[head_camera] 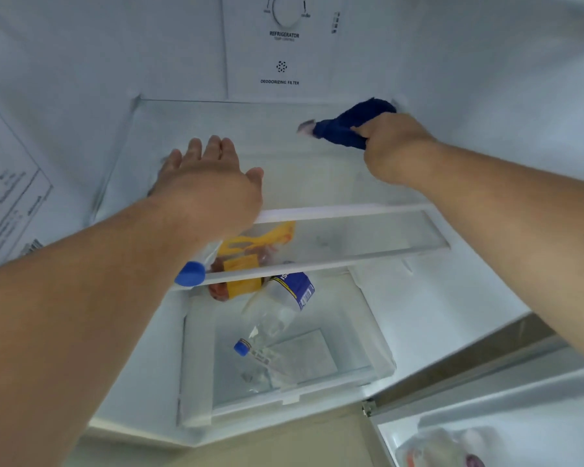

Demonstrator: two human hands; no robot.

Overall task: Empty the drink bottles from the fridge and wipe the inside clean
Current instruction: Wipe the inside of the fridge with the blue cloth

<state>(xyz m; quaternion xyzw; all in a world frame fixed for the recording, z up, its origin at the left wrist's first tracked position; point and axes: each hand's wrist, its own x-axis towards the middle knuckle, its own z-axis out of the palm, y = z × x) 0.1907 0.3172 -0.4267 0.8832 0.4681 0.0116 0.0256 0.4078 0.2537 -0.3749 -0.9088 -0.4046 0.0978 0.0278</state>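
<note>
Head view: fridge interior (452,79), white walls, seen from above and in front. Left hand (209,176) at 10 o'clock from centre, palm down over the glass shelf (351,210); fingers (213,146) straight, slightly spread, holding nothing. Cannot tell if the palm touches the glass. Right hand (391,146) at 1 o'clock, in the shelf's back right corner, fingers curled tight round a blue cloth (351,124). The cloth is bunched, one end against the back wall and the other sticking out toward 9 o'clock with a pale tip.

Shelf top is bare apart from the hands and the cloth. Drink bottles sit lower down: a clear bottle (277,305) with a blue label lies tilted at 6 o'clock in the clear drawer (381,362), blue-capped end pointing to 7 o'clock. A second blue cap (189,273) pokes out under the shelf's front rim at 8 o'clock, its body hidden by the left arm. A yellow packet (243,261) lies just beside that cap, partly seen through the glass.

Back wall at 12 o'clock: control dial (287,8), and a deodorizing filter vent (281,66) below it. Printed sticker (7,190) on the left wall at 9 o'clock. Door shelf (402,429) at 5 o'clock holds a blurred bag (452,446).
</note>
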